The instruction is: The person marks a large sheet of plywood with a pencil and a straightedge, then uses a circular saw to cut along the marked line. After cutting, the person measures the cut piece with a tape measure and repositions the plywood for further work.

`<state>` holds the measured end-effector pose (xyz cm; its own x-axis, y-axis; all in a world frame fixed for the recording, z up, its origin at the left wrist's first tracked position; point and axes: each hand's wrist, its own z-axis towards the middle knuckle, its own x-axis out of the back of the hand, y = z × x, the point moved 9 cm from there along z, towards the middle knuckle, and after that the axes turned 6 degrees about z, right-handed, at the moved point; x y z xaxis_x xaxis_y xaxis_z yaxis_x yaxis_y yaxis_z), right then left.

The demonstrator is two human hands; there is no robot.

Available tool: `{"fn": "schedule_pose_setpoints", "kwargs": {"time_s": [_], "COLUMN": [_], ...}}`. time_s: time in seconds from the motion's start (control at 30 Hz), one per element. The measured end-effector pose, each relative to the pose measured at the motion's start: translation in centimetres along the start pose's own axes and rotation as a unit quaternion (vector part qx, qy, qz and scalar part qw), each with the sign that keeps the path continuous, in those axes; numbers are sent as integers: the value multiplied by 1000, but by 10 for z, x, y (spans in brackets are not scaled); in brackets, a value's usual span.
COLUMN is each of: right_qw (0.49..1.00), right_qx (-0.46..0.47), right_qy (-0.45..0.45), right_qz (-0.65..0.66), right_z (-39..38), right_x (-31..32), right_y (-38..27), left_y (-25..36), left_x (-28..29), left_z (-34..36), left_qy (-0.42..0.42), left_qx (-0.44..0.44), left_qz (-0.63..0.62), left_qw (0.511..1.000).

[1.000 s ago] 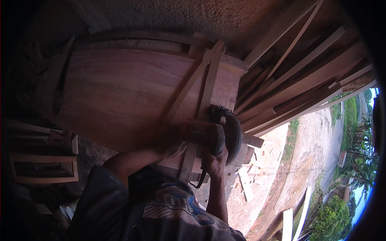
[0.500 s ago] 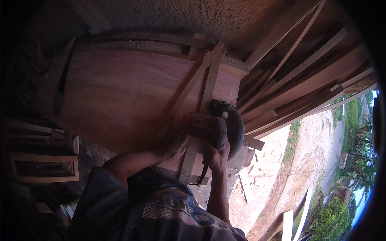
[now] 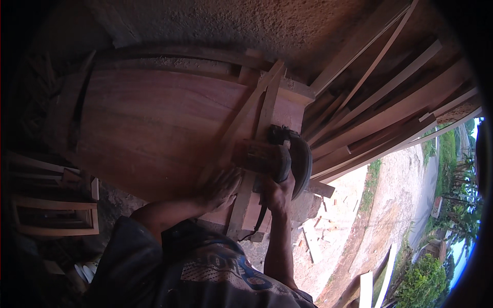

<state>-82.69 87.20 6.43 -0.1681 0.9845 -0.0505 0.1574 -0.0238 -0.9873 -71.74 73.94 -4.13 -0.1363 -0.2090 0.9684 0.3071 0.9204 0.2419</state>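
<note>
A dark power saw (image 3: 299, 164) with a round guard and a bulky motor body sits across a narrow wooden batten (image 3: 266, 113) on a broad reddish board (image 3: 159, 123). My right hand (image 3: 277, 194) is wrapped round the saw's handle below the motor. My left hand (image 3: 222, 189) rests just left of the batten and the motor, fingers stretched out on the wood. A second, slanting strip (image 3: 249, 105) crosses the board above it. A dark cord hangs below the saw along my right wrist. The blade is hidden.
Long planks (image 3: 390, 118) lean at upper right below a rough wall (image 3: 221, 23). Small wooden frames (image 3: 56, 228) stand at lower left. Offcuts (image 3: 313, 244) lie on the sunlit ground at right, beside grass, a road and trees.
The saw and my right hand have edged up along the batten, away from my body. My left fingers show more fully stretched out than before.
</note>
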Motion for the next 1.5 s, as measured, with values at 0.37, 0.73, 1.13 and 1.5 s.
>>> {"fn": "schedule_pose_setpoints", "kwargs": {"time_s": [0.37,0.73,1.13,1.5], "right_qw": [1000,999,998,998], "right_qx": [20,20,19,51], "right_qy": [-14,-31,-48,-26], "right_qz": [17,-2,-32,14], "right_z": [30,51,75,93], "right_x": [-3,-3,-8,-12], "right_y": [-6,-9,-24,-32], "left_y": [-2,3,1,1], "left_x": [-23,-13,-25,-26], "left_z": [-5,-4,-3,-6], "left_qy": [-3,-3,-10,5], "left_qx": [-3,-24,-18,-25], "left_qz": [35,77,52,74], "left_qw": [999,997,998,997]}}
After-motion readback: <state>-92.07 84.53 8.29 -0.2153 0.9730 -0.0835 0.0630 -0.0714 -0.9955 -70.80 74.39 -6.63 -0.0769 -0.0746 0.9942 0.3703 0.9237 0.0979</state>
